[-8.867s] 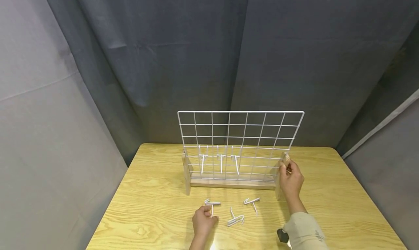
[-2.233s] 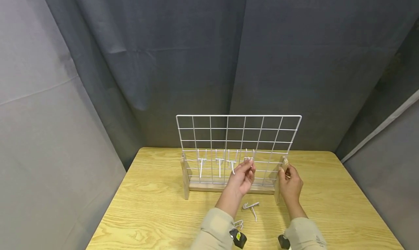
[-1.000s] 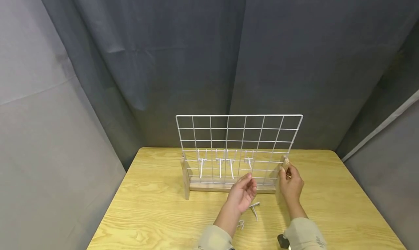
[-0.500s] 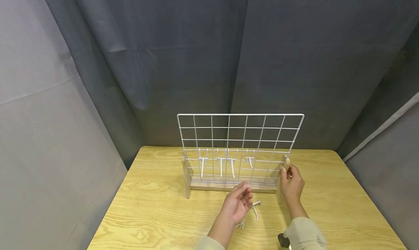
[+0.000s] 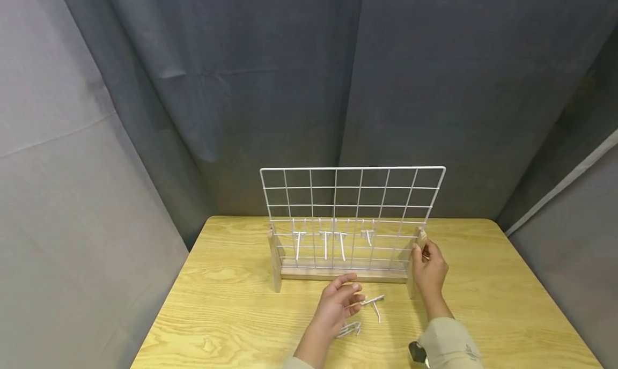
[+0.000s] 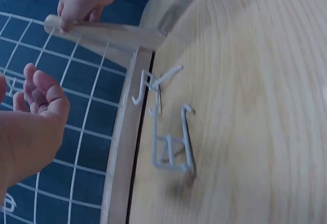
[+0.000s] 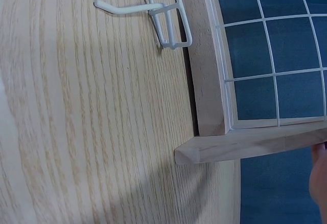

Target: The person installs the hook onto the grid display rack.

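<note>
On wooden tabletop (image 5: 232,310), 2 hooks (image 5: 374,302) near relaxed left hand (image 5: 334,305); right hand (image 5: 429,268) grips post (image 7: 240,146).

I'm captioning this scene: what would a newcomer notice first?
The white wire grid, standing on the table in its wooden base with four white hooks hung in a row, catches the eye first. Next is the right hand gripping the base's right upright, and then the left hand near two loose hooks in front of the base.

The wood-grained surface (image 5: 222,304) bears a standing wire rack (image 5: 309,274); one white hook (image 5: 374,302) lies near the rack's front, a second hook (image 5: 348,330) farther out.
</note>
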Demonstrator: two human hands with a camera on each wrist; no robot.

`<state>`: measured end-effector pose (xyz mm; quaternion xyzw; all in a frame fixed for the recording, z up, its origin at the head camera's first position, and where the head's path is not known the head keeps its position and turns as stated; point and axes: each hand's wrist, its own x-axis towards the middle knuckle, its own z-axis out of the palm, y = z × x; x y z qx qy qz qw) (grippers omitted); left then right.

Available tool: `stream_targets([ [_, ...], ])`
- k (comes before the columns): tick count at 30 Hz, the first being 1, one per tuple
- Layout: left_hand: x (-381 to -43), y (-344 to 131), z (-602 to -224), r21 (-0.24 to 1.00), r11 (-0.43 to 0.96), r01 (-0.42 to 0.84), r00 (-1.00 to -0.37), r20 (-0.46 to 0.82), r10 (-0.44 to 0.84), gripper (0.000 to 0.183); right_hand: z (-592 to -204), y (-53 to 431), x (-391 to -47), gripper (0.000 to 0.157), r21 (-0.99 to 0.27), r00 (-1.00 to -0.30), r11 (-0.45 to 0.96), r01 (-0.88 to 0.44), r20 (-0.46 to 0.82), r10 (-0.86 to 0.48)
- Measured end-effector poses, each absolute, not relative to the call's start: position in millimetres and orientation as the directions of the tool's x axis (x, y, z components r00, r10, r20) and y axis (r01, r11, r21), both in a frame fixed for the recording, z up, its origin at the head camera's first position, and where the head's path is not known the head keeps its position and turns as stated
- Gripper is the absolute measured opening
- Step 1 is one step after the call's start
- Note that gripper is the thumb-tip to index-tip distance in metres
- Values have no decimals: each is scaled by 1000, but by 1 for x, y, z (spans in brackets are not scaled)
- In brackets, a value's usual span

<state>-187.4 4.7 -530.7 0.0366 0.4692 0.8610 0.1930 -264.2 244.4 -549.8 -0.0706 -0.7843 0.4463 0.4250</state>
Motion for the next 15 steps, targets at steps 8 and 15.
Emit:
stream_targets([
  [8,-188,-14,-548,854,-427,-296,-926,-148,347,40,-547,243,-262,20,-760,-620,588,-276,608,496],
  [15,-191,-26,-558,921,-297,-253,-938,-157,310,40,-547,242,-263,19,-752,-608,587,-299,624,491],
])
